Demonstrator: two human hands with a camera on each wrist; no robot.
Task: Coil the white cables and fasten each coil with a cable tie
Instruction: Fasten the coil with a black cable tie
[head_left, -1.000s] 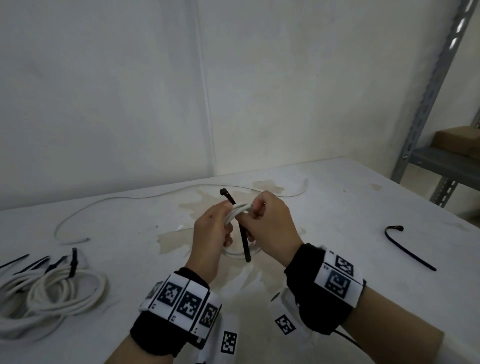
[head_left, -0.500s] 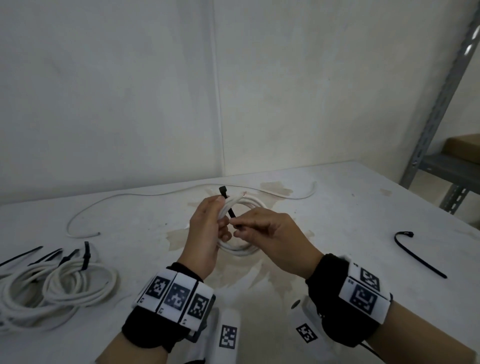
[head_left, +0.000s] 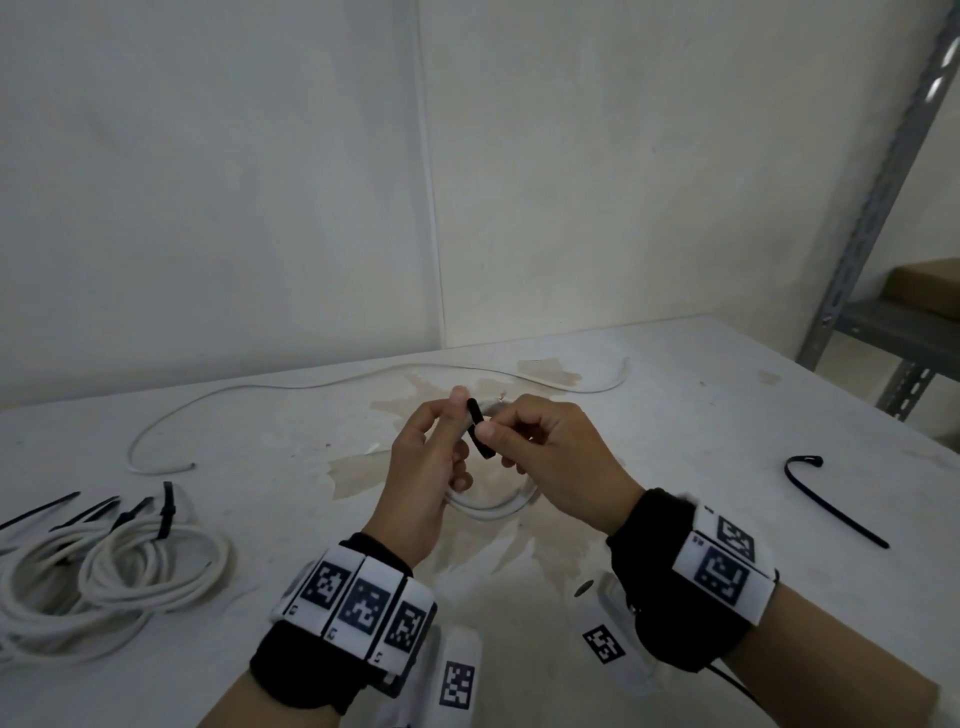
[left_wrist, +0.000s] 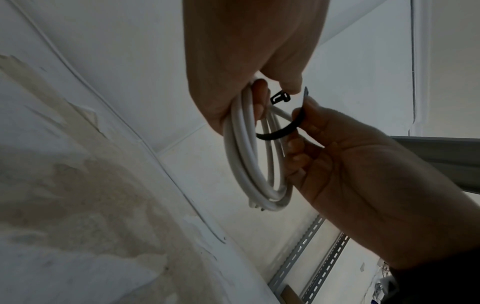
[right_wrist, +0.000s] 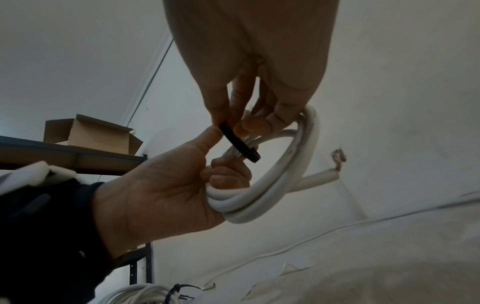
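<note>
My left hand grips a small coil of white cable above the stained table. A black cable tie bends in a loop around the coil's strands. Its head sits by my left thumb and fingertips. My right hand pinches the tie's tail between thumb and forefinger, just right of the left hand. In the right wrist view the left hand wraps the coil and its thumb touches the tie. The cable's bare end sticks out.
A loose white cable lies along the table's back. Tied coils and spare black ties lie at the left. Another black tie lies at the right. A metal shelf with a cardboard box stands beyond.
The tie hung straight across the coil; now my right hand has brought its tail round the strands up towards the head. Both hands stayed close together.
</note>
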